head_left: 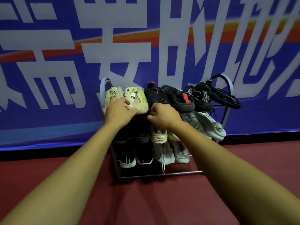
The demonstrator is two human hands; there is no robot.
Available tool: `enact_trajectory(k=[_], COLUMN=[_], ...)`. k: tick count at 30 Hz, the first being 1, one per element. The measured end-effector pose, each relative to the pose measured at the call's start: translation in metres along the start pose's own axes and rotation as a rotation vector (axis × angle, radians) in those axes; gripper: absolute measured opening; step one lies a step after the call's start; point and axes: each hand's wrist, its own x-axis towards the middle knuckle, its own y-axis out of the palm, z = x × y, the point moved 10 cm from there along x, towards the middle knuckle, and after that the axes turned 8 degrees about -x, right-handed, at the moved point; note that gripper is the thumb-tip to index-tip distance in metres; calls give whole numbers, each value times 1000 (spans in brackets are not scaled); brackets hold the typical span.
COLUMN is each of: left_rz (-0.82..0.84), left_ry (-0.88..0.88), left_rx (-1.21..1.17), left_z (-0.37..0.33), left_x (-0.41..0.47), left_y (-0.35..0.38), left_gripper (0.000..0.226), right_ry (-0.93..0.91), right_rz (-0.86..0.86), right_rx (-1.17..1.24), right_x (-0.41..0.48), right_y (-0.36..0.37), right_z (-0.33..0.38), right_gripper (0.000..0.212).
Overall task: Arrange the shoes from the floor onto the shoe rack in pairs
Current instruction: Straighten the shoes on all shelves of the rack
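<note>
Shoes sit in pairs on all three tiers of the shoe rack (162, 173), which stands on the red floor (162, 200) against a blue banner (48, 119). On the top tier a cream pair (138, 98) is at the left end, a black-and-red pair (178, 98) in the middle and a black pair (204, 96) at the right. My left hand (119, 111) lies over the toes of the cream pair, fingers spread and fairly straight, thumb stretched along the right shoe's toe. My right hand (164, 115) is just beside it at the toe of the black-and-red pair, fingers curled on something dark; whether shoe or rail, I cannot tell.
</note>
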Motion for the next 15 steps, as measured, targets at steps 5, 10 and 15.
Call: enact_trajectory(k=[5,10,15], left_rz=[104,322,278], left_ry=[188,323,406], left_rx=[167,62,100], left_z=[-49,-88,-116], left_x=[-11,-23,-17], left_y=[39,93,126], left_gripper=[51,59,59], right_ry=[37,110,220], right_rz=[-50,-60,-117], right_rx=[17,-16,66], right_x=[-17,-24,-22], right_y=[-25,-31,-43], right_z=[-37,-76,-117], right_gripper=[38,43,48])
